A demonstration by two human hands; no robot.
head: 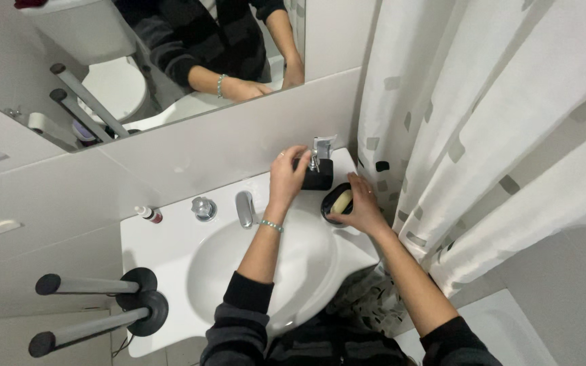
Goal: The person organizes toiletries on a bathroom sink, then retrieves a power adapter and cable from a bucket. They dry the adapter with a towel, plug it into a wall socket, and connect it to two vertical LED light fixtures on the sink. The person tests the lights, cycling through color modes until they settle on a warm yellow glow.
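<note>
My left hand (286, 175) grips a black soap dispenser (318, 177) with a chrome pump, standing at the back right corner of the white sink (171, 251). A bracelet circles that wrist. My right hand (363, 207) rests on the edge of a black soap dish (329, 200) that holds a yellowish soap bar (341, 200), fingers touching the bar. Both things stand just right of the chrome faucet (245, 209).
A chrome knob (203, 207) and a small bottle (149, 214) sit on the sink's back ledge. A white shower curtain (483, 135) hangs at the right. Two grey grab bars (89, 308) project at the lower left. A mirror (137, 61) covers the wall above.
</note>
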